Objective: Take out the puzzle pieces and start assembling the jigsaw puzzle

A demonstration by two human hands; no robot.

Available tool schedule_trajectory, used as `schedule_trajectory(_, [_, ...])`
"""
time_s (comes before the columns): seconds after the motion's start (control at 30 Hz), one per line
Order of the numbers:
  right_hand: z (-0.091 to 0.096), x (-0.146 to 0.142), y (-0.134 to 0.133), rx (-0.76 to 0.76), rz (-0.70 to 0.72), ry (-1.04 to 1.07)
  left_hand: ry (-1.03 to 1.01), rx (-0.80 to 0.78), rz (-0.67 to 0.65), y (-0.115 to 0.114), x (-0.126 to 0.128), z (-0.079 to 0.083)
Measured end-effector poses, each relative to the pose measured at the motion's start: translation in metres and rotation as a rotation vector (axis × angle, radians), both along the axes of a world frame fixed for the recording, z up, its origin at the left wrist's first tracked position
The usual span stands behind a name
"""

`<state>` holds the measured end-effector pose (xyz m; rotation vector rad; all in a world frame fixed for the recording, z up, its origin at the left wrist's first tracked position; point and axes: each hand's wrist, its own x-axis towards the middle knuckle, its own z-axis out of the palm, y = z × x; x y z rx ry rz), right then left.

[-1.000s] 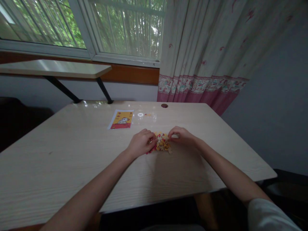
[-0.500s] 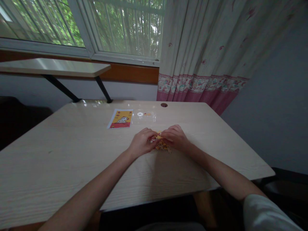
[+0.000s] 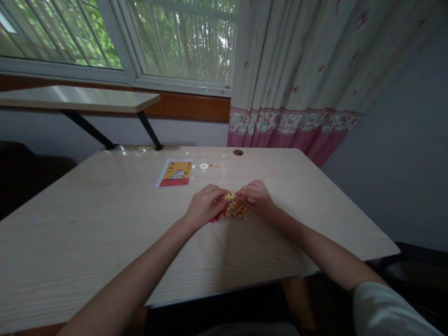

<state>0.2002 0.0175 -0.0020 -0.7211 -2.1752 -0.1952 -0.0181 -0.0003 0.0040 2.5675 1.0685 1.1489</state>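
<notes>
A small heap of yellow and red jigsaw pieces (image 3: 234,210) lies on the pale wooden table (image 3: 105,233), a little beyond its middle. My left hand (image 3: 203,205) rests at the heap's left side with its fingers curled on the pieces. My right hand (image 3: 255,197) is at the right side, fingertips pinched together over the top of the heap, close to the left hand's fingers. Part of the heap is hidden under both hands.
A yellow and red picture card (image 3: 175,173) lies flat further back on the left. A clear plastic bag (image 3: 213,168) lies beside it. A round cable hole (image 3: 238,152) sits near the far edge. A window, a side shelf (image 3: 80,99) and a curtain (image 3: 297,74) stand behind.
My two hands have moved closer together over the jigsaw pieces. The pieces, spread flat a second ago, are now bunched into a tighter heap between them.
</notes>
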Motion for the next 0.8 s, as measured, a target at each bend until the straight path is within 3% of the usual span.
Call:
schedule_trajectory(0.23, [0.002, 0.0, -0.001, 0.007, -0.024, 0.006, 0.028, -0.038, 0.032, 0.0, -0.001, -0.001])
schedule_trajectory(0.53, [0.001, 0.023, 0.015, 0.077, -0.275, 0.211, 0.238, -0.095, 0.151, 0.005, -0.012, 0.001])
schedule_trajectory(0.8, [-0.002, 0.025, 0.017, 0.046, -0.282, 0.163, 0.286, -0.094, 0.174, 0.004, -0.011, 0.004])
